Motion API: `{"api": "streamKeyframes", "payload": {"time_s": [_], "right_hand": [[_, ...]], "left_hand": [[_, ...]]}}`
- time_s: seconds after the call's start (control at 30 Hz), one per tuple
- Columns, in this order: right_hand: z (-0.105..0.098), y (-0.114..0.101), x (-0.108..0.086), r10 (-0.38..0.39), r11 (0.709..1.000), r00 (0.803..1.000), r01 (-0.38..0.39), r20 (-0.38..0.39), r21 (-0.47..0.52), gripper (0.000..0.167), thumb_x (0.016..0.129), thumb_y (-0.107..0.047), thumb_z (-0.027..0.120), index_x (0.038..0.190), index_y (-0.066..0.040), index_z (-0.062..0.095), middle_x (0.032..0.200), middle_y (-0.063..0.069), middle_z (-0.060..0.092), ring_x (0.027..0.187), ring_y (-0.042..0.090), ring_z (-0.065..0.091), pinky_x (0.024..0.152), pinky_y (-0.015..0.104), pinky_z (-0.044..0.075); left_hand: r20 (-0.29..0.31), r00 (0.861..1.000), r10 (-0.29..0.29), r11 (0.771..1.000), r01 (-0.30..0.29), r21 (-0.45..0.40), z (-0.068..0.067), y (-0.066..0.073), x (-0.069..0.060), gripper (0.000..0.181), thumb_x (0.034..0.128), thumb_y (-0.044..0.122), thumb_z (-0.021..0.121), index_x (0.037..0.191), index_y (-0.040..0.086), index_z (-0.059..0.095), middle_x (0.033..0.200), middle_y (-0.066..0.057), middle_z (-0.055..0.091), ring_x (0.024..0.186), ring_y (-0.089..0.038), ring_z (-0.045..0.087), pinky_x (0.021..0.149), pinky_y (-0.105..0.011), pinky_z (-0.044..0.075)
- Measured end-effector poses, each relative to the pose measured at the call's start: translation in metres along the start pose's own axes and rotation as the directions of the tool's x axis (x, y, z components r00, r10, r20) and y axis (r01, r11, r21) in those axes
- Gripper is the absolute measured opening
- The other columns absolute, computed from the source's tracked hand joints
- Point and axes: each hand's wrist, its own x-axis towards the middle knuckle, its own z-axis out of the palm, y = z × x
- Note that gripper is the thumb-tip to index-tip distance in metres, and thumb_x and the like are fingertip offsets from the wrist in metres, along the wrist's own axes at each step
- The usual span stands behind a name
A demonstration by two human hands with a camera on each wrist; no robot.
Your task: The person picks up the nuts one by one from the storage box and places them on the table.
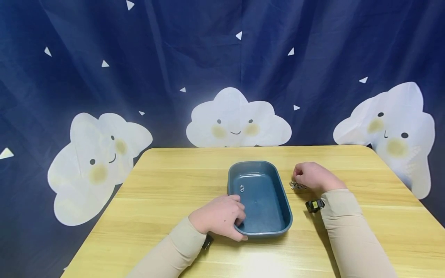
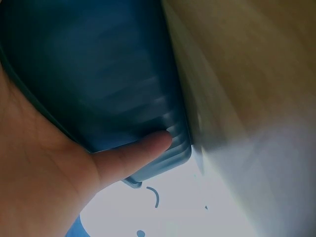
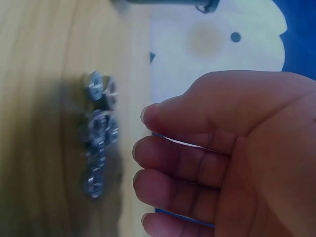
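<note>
A dark blue rectangular plastic tray (image 1: 264, 210) stands on the table. My left hand (image 1: 220, 217) grips its near left corner, fingers over the rim; in the left wrist view, the thumb of that left hand (image 2: 54, 170) presses the outer wall of the tray (image 2: 94, 69). Inside the tray lie a couple of small silver metal nuts (image 1: 242, 188). To the right of the tray is a small pile of similar nuts (image 1: 298, 186). Just above this pile hovers my right hand (image 1: 317, 177). In the right wrist view, the fingers of the right hand (image 3: 232, 153) are loosely bent beside the nuts (image 3: 97, 129), holding nothing visible.
The light wooden table (image 1: 167, 181) has rounded far corners. Behind it hangs a dark blue curtain (image 1: 194, 50) printed with white clouds and triangles. A black wrist device (image 1: 314, 205) is strapped at the right cuff, another (image 1: 207, 242) at the left.
</note>
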Motion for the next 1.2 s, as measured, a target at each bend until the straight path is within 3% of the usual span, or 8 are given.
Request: {"api": "streamKeyframes", "payload": {"time_s": [0.13,0.47,0.83,1.2], "right_hand": [[-0.006,-0.007,-0.002,-0.016,1.0,1.0,0.016,-0.018,-0.006,0.008,0.093,-0.016,0.059,0.089,-0.014,0.066,0.08,-0.002,0.061,0.076,0.02,0.056,0.074,0.041,0.044],[-0.017,-0.035,-0.007,-0.137,0.99,0.985,0.135,-0.108,-0.027,0.008,0.09,-0.013,0.06,0.085,-0.017,0.065,0.073,-0.007,0.057,0.07,0.015,0.054,0.07,0.038,0.044],[-0.023,-0.067,-0.01,-0.202,0.979,0.973,0.198,-0.108,-0.046,0.007,0.09,-0.014,0.062,0.088,-0.019,0.067,0.073,-0.009,0.057,0.065,0.012,0.052,0.066,0.036,0.044],[-0.022,-0.091,-0.015,-0.275,0.961,0.957,0.272,-0.088,-0.044,0.004,0.092,-0.014,0.067,0.089,-0.017,0.067,0.079,-0.009,0.06,0.07,0.011,0.053,0.07,0.036,0.046]], "left_hand": [[-0.004,1.0,0.001,1.0,-0.001,-0.001,0.0,0.0,0.0,0.048,0.0737,0.063,0.075,0.055,0.029,0.046,0.064,0.021,0.038,0.071,-0.007,0.034,0.055,-0.018,0.027],[-0.015,1.0,0.011,1.0,-0.01,0.018,0.004,-0.001,0.0,0.048,0.0726,0.063,0.075,0.055,0.029,0.046,0.063,0.021,0.037,0.07,-0.008,0.033,0.055,-0.017,0.027],[-0.025,1.0,0.018,0.999,-0.017,0.036,0.004,-0.001,-0.001,0.048,0.0718,0.063,0.076,0.055,0.029,0.046,0.063,0.021,0.036,0.069,-0.008,0.033,0.057,-0.018,0.026],[-0.018,1.0,0.012,1.0,-0.012,0.016,0.003,-0.001,0.0,0.047,0.0731,0.063,0.075,0.055,0.03,0.046,0.065,0.022,0.039,0.071,-0.007,0.034,0.055,-0.017,0.028]]}}
